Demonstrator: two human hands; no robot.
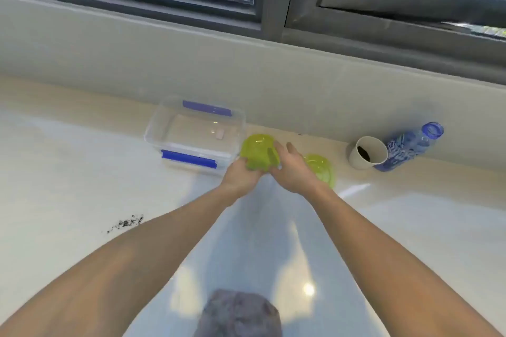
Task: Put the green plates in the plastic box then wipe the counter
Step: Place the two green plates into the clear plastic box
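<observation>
Both hands meet just right of the plastic box (195, 134), which sits on the tabletop (68, 172) against the back wall, clear-walled with blue clips on its near and far sides; whether its top is open or covered by a clear lid I cannot tell. The left hand (241, 174) grips a green plate (258, 153) from below, fingers curled round its near edge, tilting it up so the hollow faces the camera, which looks like a lift toward the box beside it. The right hand (291, 169) lies against the plate's right side with its fingers loosely spread and holding nothing firmly, probably steadying the plate or letting it go to the other hand. A second green plate (321, 169) lies flat on the tabletop just behind and right of that hand, partly hidden by it, so it is likely next. Neither plate is in the box yet, so the first part of the task is barely begun. A grey cloth (239, 314) waits at the near edge, handy for wiping, and a scatter of dark crumbs (127, 223) lies well to the left, the evident reason for wiping. A paper cup (367, 153) and a blue bottle (408, 148) stand together at the far right, out of the way.
</observation>
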